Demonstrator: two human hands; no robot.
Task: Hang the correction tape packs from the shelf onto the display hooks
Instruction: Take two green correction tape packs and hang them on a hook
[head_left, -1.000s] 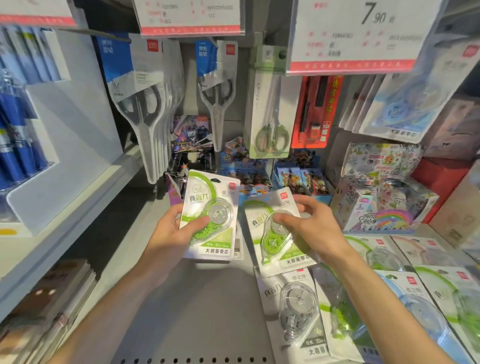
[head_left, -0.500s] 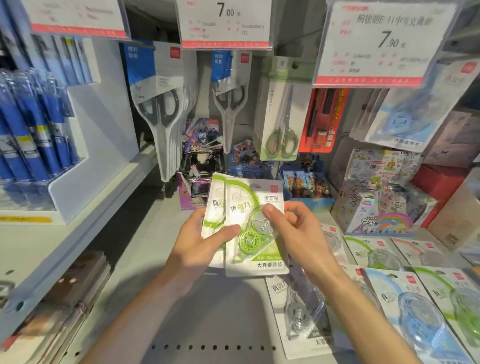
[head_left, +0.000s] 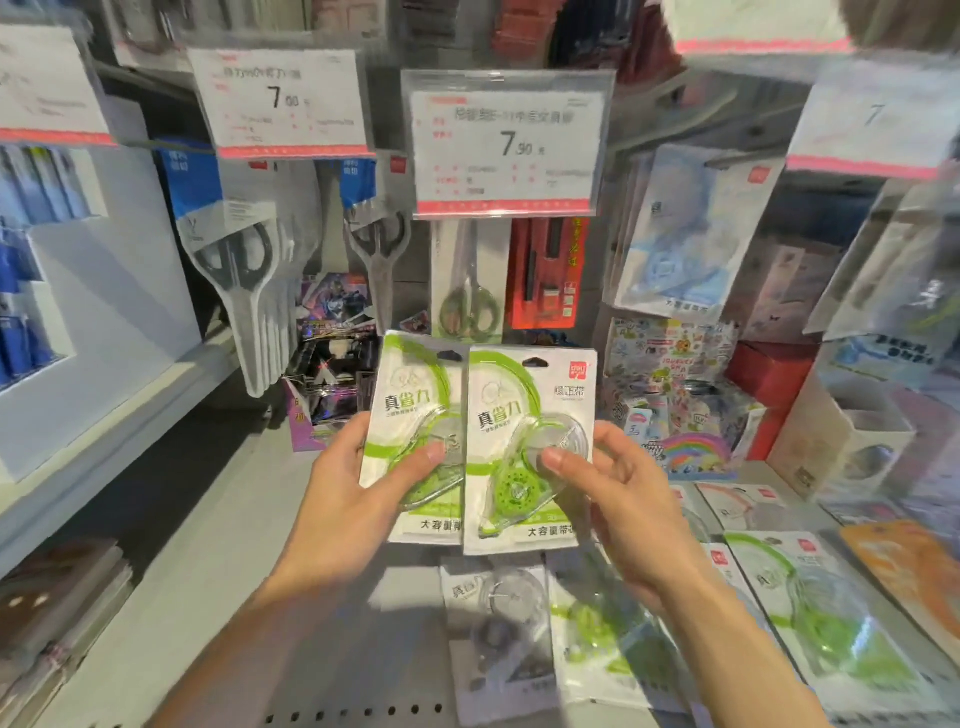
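You hold two green correction tape packs side by side in front of the display, above the shelf. Your left hand (head_left: 343, 514) grips the left pack (head_left: 413, 415), thumb pressed on its clear blister and fingers behind the card. Your right hand (head_left: 618, 499) pinches the right pack (head_left: 524, 415) the same way, thumb on the blister dome; this pack overlaps the left one's edge.

These packs look light: thin card backing with a rigid plastic bubble over the dispenser. The card will likely flex, and the bubble is smooth and may slip, so hold low on the card edges and keep the hang slot (head_left: 535, 362) at the top free. That punched slot is the weak spot; forcing it over a hook could tear it.

More packs (head_left: 810, 608) lie flat on the shelf (head_left: 218, 597) below and to your right, some overlapping one another. Ahead hang packaged scissors (head_left: 249, 280), a green-handled pair (head_left: 470, 306) and a red carded item (head_left: 545, 275). A price tag holder (head_left: 506, 143) sits directly above your packs and may block the approach to a hook. Blue correction tape packs (head_left: 680, 239) hang at upper right; I cannot tell which hook is free, since the hook tips are blurred.
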